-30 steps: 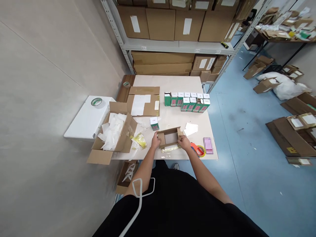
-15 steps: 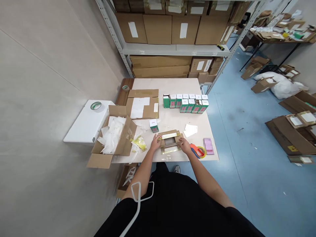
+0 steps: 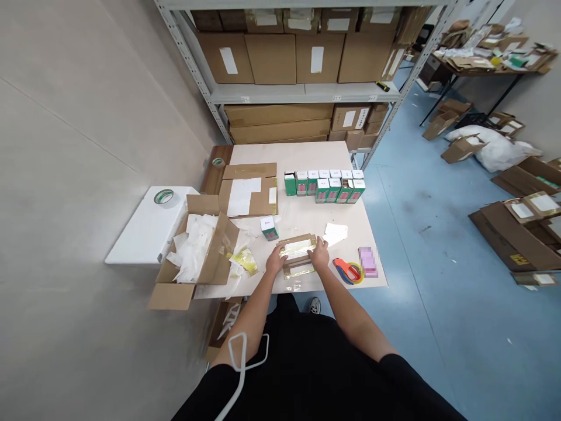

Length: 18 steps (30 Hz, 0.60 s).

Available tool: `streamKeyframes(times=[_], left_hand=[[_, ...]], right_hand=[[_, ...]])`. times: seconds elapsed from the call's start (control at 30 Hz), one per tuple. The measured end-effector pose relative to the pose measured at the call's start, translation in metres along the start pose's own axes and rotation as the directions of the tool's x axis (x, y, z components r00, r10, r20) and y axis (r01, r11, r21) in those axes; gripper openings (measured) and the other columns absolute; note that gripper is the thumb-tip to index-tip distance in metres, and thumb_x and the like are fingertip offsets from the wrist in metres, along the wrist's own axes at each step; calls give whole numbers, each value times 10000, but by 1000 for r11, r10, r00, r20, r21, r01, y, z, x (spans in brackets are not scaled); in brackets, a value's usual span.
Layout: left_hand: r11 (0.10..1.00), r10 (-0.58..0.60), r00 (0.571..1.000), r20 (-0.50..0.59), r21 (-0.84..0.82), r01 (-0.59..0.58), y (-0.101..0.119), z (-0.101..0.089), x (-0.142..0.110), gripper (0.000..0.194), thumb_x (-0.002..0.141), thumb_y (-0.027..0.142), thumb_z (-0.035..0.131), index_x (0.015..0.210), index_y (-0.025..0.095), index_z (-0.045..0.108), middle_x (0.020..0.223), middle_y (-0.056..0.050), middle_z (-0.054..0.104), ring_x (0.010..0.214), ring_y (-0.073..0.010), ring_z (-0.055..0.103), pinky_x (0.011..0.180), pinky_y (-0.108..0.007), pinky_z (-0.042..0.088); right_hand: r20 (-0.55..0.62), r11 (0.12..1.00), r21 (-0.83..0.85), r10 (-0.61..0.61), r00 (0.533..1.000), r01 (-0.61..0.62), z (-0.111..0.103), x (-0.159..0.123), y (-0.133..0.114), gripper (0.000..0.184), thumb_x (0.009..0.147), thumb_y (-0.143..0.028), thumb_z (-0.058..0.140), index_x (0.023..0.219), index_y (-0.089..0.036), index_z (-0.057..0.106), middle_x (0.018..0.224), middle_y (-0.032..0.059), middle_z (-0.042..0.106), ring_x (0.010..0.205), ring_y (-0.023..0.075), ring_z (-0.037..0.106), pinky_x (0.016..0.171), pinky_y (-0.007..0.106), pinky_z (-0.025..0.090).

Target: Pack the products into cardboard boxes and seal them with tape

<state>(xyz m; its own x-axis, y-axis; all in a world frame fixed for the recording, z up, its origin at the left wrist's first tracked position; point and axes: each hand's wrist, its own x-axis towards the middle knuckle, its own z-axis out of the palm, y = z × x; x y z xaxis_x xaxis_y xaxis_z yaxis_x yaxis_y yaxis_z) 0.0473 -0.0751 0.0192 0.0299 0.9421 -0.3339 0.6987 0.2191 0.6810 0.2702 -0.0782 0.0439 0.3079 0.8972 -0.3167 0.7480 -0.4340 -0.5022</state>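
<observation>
A small cardboard box [image 3: 296, 262] with clear tape and white label paper on its flaps lies near the table's front edge. Its far flap is folded down over most of the opening, while the near flap lies outward. My left hand [image 3: 275, 260] grips the left end of that far flap, fingers closed. At the other end, my right hand [image 3: 319, 254] is closed on the flap's right side. A single green-and-white carton [image 3: 269, 228] stands behind my left hand. White cards [image 3: 336, 233] lie beyond my right hand.
Several green-and-white cartons [image 3: 335, 190] stand in rows behind. A tape dispenser [image 3: 347, 271] sits right, beside a blurred pink item [image 3: 368, 262]. An open box of white wrapping [image 3: 225, 248] is left, near a flattened carton [image 3: 254, 190]. A shelf [image 3: 272, 92] rises behind the table.
The box's far flap has been swung down toward me over the opening. My right hand has moved slightly left and turned inward, and the camera view has shifted a little.
</observation>
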Motion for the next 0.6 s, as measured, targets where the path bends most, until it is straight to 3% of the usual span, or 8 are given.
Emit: streamKeyframes(times=[0.13, 0.23, 0.3, 0.37, 0.43, 0.5, 0.6], left_hand=[[999, 51, 999, 15, -14, -51, -9, -4, 6, 500, 921, 281, 607, 1419, 282, 571, 1524, -52, 566, 1331, -293, 588, 1117, -434, 468], [998, 50, 999, 12, -27, -50, -18, -5, 17, 653, 877, 269, 654, 1512, 257, 498, 1591, -81, 490, 1498, -309, 425, 1213, -445, 376], [997, 59, 998, 39, -45, -57, -23, -4, 26, 759, 866, 275, 665, 1582, 228, 418, 1628, -102, 440, 1570, -310, 300, 1257, -448, 313], [997, 45, 995, 87, -61, -40, -25, -3, 35, 790, 850, 266, 670, 1595, 230, 408, 1628, -96, 443, 1584, -313, 265, 1278, -463, 277], [997, 3, 993, 114, -74, 5, -24, -2, 40, 778, 843, 276, 682, 1580, 243, 436, 1621, -87, 456, 1577, -320, 284, 1281, -467, 267], [992, -53, 992, 114, -104, 65, -21, -1, 43, 734, 870, 340, 681, 1564, 264, 454, 1611, -80, 476, 1540, -321, 363, 1264, -457, 304], [984, -107, 991, 81, -135, 117, -13, 2, 42, 681, 921, 447, 641, 1554, 282, 450, 1573, -79, 525, 1449, -314, 494, 1210, -448, 389]], right_hand=[[-11, 997, 71, 22, 1000, -21, -12, 2, 31, 694, 944, -309, 586, 1592, -273, 341, 1576, 144, 404, 1116, 273, 684, 880, 342, 540], [-118, 996, 93, 18, 993, -7, -27, 3, 72, 654, 940, -262, 550, 1570, -214, 380, 1525, 144, 485, 1233, 281, 625, 952, 333, 518], [-175, 995, 95, 55, 983, -39, -37, 3, 101, 585, 929, -246, 548, 1504, -176, 470, 1435, 146, 578, 1265, 272, 601, 989, 326, 497], [-148, 988, 95, 138, 979, -125, -44, 1, 128, 426, 925, -260, 554, 1335, -165, 619, 1261, 132, 683, 1179, 256, 639, 953, 311, 503], [-36, 973, 78, 219, 975, -216, -46, -2, 151, 251, 927, -296, 559, 1079, -171, 715, 1027, 96, 736, 999, 233, 683, 859, 290, 515], [60, 968, 49, 242, 968, -245, -42, -6, 169, 196, 916, -326, 589, 903, -174, 712, 877, 66, 726, 874, 210, 681, 789, 270, 511], [17, 981, 45, 189, 982, -189, -26, -14, 187, 220, 846, -305, 691, 1009, -157, 691, 1017, 91, 732, 976, 221, 681, 815, 259, 513]])
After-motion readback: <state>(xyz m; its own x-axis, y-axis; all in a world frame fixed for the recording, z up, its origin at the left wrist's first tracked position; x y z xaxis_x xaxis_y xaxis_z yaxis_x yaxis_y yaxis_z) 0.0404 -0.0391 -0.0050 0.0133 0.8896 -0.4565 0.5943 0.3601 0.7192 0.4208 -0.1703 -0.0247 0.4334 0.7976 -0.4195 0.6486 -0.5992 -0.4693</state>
